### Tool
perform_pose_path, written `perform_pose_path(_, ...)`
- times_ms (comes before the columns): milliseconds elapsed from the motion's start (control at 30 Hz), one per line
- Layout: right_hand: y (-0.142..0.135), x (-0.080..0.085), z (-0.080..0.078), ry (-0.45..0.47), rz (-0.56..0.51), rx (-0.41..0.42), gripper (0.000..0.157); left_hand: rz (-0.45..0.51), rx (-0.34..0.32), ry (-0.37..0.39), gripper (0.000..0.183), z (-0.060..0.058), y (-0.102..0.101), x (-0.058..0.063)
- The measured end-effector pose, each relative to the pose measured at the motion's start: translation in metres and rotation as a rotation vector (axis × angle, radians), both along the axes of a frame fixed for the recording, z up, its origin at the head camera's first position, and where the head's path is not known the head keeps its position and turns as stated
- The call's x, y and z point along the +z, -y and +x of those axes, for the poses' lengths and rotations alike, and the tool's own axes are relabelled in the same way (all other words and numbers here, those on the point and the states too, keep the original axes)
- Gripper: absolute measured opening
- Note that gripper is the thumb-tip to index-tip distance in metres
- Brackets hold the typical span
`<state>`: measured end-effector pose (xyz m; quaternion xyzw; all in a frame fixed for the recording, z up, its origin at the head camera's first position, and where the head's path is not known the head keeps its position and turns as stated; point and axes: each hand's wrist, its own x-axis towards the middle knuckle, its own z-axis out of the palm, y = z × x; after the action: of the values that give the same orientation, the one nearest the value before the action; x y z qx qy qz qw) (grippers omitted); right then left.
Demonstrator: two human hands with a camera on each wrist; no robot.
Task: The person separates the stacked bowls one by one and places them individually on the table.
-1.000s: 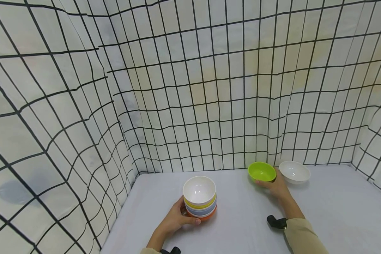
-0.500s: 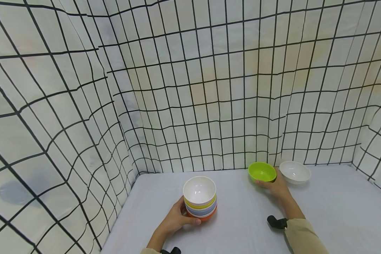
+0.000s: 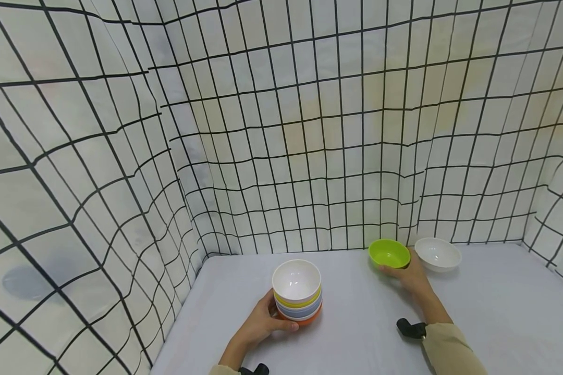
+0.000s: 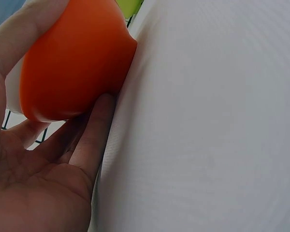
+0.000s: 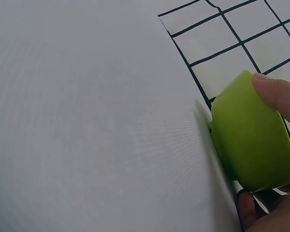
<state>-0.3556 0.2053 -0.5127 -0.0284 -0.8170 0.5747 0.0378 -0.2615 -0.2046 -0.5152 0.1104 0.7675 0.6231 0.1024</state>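
Gridded white sheets (image 3: 281,130) wall me in at the back and on both sides, and they meet the pale grey table (image 3: 356,344) close behind the bowls, so the open room lies toward me and out to the right.

My left hand (image 3: 262,325) grips the stack of bowls (image 3: 297,297) from the near side, thumb curled round its front and fingers round the back. In the left wrist view those fingers (image 4: 94,130) lie under the orange bottom bowl (image 4: 72,63), right where its foot meets the cloth. A white bowl (image 3: 296,278) tops the stack. Bare table runs to the left of it up to the side sheet.

My right hand (image 3: 410,276) holds the green bowl (image 3: 389,253), fingertips curled on its rim and wall; the right wrist view shows one fingertip (image 5: 275,94) over the rim. This bowl sits near the back sheet, just beside a loose white bowl (image 3: 438,254), a small gap between them. Between the stack and the green bowl the table is open, and more bare surface stretches right of the loose bowl.
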Motion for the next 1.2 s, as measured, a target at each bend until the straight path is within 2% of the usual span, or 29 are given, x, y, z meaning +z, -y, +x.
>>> perform_pose_path(233,-0.002,0.001,-0.002,-0.007,0.041,-0.001,0.096,0.004,-0.007,0.000,0.103,0.000,-0.001,0.001)
perform_pose_path(433,-0.002,0.013,0.002,0.074,0.037,0.021,0.119,0.001,-0.010,-0.004,0.103,0.002,-0.001,0.002)
perform_pose_path(567,0.000,0.024,0.004,0.102,0.041,0.026,0.125,0.004,-0.005,0.005,0.104,0.002,-0.001,0.002)
perform_pose_path(833,0.011,0.053,0.013,0.019,0.082,0.038,0.123,-0.013,-0.008,-0.012,0.100,0.000,-0.001,0.001)
perform_pose_path(1033,0.027,0.080,0.026,-0.080,0.096,0.110,0.115,-0.008,-0.011,-0.017,0.098,0.000,-0.001,0.001)
perform_pose_path(1200,0.045,0.093,0.036,-0.154,0.111,0.174,0.110,-0.009,-0.008,-0.010,0.099,0.000,-0.001,0.001)
